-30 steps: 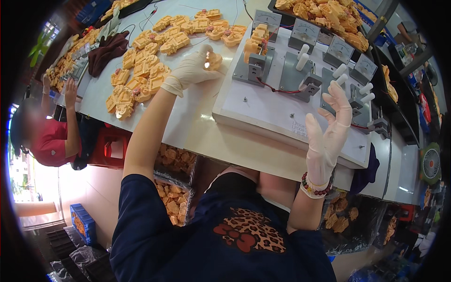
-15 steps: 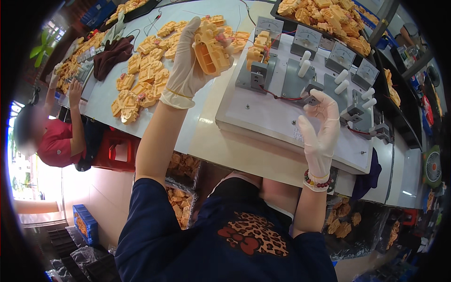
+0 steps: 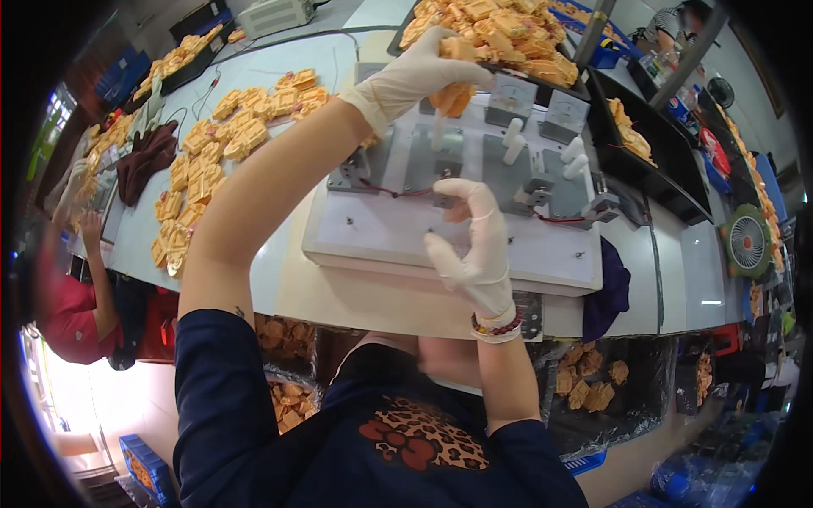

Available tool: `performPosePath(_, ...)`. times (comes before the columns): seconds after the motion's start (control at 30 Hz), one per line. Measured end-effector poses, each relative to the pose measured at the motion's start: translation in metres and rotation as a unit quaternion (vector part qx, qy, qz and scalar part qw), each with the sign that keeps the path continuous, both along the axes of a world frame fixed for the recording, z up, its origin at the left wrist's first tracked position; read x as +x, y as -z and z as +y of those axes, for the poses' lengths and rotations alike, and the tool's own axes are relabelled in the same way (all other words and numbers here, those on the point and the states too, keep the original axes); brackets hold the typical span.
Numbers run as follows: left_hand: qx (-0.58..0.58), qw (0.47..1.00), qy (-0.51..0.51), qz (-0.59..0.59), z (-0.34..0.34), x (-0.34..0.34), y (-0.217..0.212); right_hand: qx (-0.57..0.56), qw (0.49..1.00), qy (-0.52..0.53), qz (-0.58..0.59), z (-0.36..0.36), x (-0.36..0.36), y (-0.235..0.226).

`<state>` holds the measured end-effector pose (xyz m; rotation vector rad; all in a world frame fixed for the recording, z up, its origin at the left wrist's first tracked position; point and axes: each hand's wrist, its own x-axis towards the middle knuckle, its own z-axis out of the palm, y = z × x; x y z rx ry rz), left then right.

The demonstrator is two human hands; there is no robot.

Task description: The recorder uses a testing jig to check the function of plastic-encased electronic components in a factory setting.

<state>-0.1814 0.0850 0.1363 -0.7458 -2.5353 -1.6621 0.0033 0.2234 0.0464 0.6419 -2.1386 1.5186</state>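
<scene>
My gloved left hand [image 3: 415, 78] is closed round a yellow-orange plastic housing [image 3: 455, 100], above the far side of the test fixture and in front of the heaped black tray. The hand hides part of the housing. My gloved right hand [image 3: 478, 250] is over the white test fixture [image 3: 389, 237], fingers curved and thumb apart, with nothing seen between them. Its fingertips are next to a small metal clamp block [image 3: 444, 196]. White-handled clamps [image 3: 513, 141] and analog meters [image 3: 511, 96] stand on the fixture.
A black tray [image 3: 578, 87] heaped with housings is at the back. Several housings [image 3: 203, 161] lie on the table at left. Right of the fixture are another black tray [image 3: 677, 173], a purple cloth [image 3: 607, 292] and a fan [image 3: 749, 240]. A co-worker [image 3: 80, 305] is at far left.
My left hand has moved right and away from me with a housing, to the black tray's front. My right hand stays by the same clamp. The view has shifted to the right.
</scene>
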Motion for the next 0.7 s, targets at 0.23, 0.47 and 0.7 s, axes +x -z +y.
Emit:
performPosePath(0.23,0.042,0.991,0.121,0.046,-0.012,-0.029,0.008,-0.020,1.000,-0.017,-0.007,0.001,0.002,-0.002)
performPosePath(0.47,-0.079,0.955,0.285,0.021,-0.024,0.002,-0.015,-0.022,1.000,-0.013,0.001,0.005,0.001,0.000)
performPosePath(0.7,-0.196,0.929,0.311,-0.037,-0.035,0.043,-0.005,0.002,1.000,-0.021,0.019,0.002,0.000,0.001)
